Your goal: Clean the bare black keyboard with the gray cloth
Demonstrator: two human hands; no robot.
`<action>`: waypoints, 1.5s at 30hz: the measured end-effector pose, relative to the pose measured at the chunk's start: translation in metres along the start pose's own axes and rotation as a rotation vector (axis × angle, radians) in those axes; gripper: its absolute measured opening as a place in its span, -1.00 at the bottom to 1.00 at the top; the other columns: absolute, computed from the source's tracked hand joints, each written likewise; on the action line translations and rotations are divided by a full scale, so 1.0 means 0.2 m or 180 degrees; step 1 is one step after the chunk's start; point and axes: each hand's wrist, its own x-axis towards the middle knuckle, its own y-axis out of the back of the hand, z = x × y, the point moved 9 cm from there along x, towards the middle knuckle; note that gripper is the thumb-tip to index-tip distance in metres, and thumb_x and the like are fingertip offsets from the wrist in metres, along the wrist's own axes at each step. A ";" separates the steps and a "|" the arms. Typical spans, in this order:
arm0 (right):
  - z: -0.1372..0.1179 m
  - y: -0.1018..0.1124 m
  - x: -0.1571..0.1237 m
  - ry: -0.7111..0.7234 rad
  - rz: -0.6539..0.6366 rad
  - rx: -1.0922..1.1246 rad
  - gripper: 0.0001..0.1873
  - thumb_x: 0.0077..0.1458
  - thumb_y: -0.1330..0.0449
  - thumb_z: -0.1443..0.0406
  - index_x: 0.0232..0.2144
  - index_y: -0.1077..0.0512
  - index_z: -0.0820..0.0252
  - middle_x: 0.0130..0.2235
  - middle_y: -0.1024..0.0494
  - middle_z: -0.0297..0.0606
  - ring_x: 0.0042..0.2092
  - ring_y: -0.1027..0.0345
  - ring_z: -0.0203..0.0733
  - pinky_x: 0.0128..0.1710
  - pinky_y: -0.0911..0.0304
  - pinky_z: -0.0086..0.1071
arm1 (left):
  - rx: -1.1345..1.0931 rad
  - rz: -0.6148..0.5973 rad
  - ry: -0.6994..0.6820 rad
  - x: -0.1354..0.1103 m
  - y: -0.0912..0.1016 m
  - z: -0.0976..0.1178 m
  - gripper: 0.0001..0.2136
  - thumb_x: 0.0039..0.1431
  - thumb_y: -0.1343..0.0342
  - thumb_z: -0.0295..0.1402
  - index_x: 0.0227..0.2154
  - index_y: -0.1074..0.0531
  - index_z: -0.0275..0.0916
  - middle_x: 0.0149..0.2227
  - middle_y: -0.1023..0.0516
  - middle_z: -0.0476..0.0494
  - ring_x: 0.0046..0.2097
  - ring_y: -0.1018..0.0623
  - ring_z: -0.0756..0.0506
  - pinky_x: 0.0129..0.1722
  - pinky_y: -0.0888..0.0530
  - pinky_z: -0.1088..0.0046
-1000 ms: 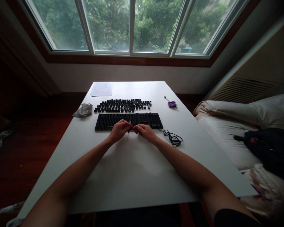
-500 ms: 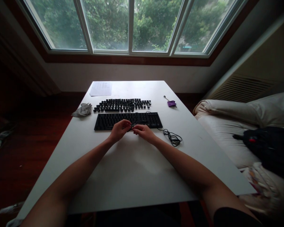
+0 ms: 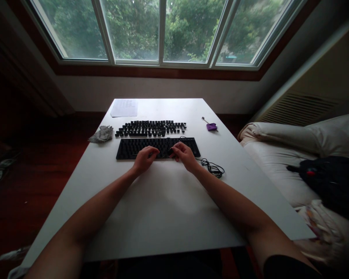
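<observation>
A black keyboard lies on the white table, its switches showing without caps over much of it. My left hand is over its near edge, thumb and fingers pinched together; what they hold, if anything, is too small to make out. To the right, my right hand is raised over the keyboard, its fingers closed on a small black piece whose kind is unclear. Just beyond the keyboard, many loose black keycaps are laid out in rows. The keyboard's coiled cable rests beside its right end.
On the white table, a crumpled grey cloth lies at the left edge and a paper sheet at the far left. A purple cloth and a thin brush-like stick lie right. A sofa stands beside the table.
My hands were together at the keyboard's near edge and have moved apart. The right hand has gone right and slightly away from me with the small black piece; the left has shifted slightly left.
</observation>
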 end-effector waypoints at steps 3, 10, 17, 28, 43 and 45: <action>-0.04 0.05 0.04 -0.0035 -0.0053 -0.0116 -0.55 0.09 -0.32 -0.06 -0.29 -0.26 0.09 -0.36 -0.58 -0.32 -0.49 -0.46 -0.25 -0.66 -0.08 -0.49 | 0.0626 -0.0170 -0.0359 0.00 -0.01 0.02 -0.82 0.30 -0.07 -0.42 -0.19 -0.59 -0.14 -0.12 -0.62 -0.15 -0.03 -0.55 -0.16 0.05 -0.47 0.21; -0.12 0.19 0.09 0.0372 0.0046 -0.1006 -0.62 0.18 -0.24 -0.04 -0.18 -0.37 0.09 -0.32 -0.58 -0.30 -0.39 -0.51 -0.19 -0.54 -0.26 -0.42 | 0.1319 -0.0613 -0.0652 -0.03 -0.10 0.01 -0.65 0.25 -0.15 -0.40 0.08 -0.53 -0.05 0.17 -0.50 -0.16 0.18 -0.42 -0.25 0.20 -0.35 0.04; -0.15 0.18 0.09 0.0496 0.0103 -0.1464 -0.65 0.22 -0.19 -0.03 -0.21 -0.42 0.10 -0.36 -0.54 -0.27 -0.35 -0.49 -0.13 -0.31 -0.38 -0.28 | 0.1079 -0.0610 -0.0450 0.00 -0.10 -0.02 -0.71 0.22 -0.19 -0.36 0.00 -0.57 -0.05 0.07 -0.55 -0.15 0.16 -0.40 -0.27 0.20 -0.33 0.05; -0.15 0.22 0.11 0.0415 0.0158 -0.1619 -0.71 0.25 -0.18 0.02 -0.24 -0.39 0.10 -0.43 -0.51 -0.31 -0.41 -0.46 -0.14 -0.42 -0.28 -0.31 | 0.0959 -0.0596 -0.0320 0.01 -0.08 -0.05 -0.77 0.22 -0.19 -0.33 -0.07 -0.59 -0.06 0.04 -0.56 -0.15 0.13 -0.40 -0.26 0.17 -0.30 0.09; -0.15 0.12 0.08 0.0632 -0.0541 -0.2083 -0.79 0.20 -0.22 0.13 -0.21 -0.49 0.11 -0.40 -0.54 -0.30 -0.41 -0.38 -0.20 -0.33 -0.28 -0.33 | 0.1092 -0.0612 -0.0391 0.01 -0.09 -0.03 -0.74 0.20 -0.19 -0.37 -0.05 -0.57 -0.06 0.06 -0.55 -0.15 0.14 -0.40 -0.27 0.15 -0.31 0.07; -0.12 0.15 0.09 0.0526 -0.0555 -0.1963 -0.77 0.19 -0.23 0.11 -0.20 -0.48 0.12 -0.42 -0.53 -0.31 -0.41 -0.39 -0.21 -0.34 -0.31 -0.33 | 0.1074 -0.0613 -0.0388 0.01 -0.09 -0.03 -0.74 0.20 -0.18 -0.37 -0.05 -0.57 -0.06 0.06 -0.55 -0.16 0.14 -0.39 -0.27 0.15 -0.31 0.07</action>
